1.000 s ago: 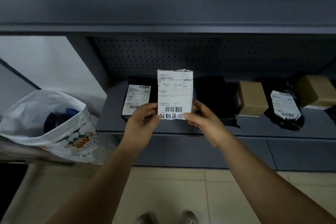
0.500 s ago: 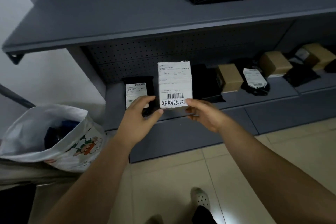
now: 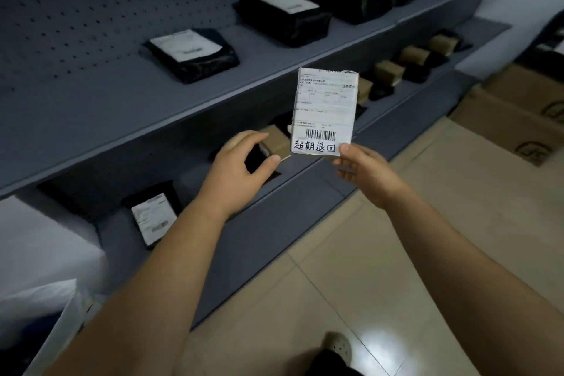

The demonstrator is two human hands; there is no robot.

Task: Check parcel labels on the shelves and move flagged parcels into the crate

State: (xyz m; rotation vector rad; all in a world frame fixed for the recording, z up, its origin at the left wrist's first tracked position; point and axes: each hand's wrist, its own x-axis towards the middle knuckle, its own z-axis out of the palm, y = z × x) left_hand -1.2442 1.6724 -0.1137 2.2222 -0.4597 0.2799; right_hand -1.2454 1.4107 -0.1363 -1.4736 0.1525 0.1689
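My right hand [image 3: 363,171] holds a small parcel [image 3: 324,110] upright by its lower right corner, its white label with a barcode and handwritten characters facing me. My left hand [image 3: 241,168] is off the parcel, just to its left, fingers curled apart and holding nothing. Both hands hover in front of the lower shelf [image 3: 274,207]. Black bagged parcels [image 3: 190,53] with white labels lie in a row on the upper shelf. Brown boxes [image 3: 389,70] and black bags stand on the lower shelf. A black labelled parcel [image 3: 152,217] lies at the lower shelf's left end.
Flattened cardboard boxes [image 3: 518,113] lie on the tiled floor at the right. A white bag [image 3: 39,299] shows at the lower left edge. My shoe [image 3: 338,348] is on the floor at the bottom. The shelf's pegboard back [image 3: 76,9] rises at the upper left.
My left hand has let go of the parcel; only my right hand holds it now. My view has swung right along the shelves, and the white bag has slid to the left edge.
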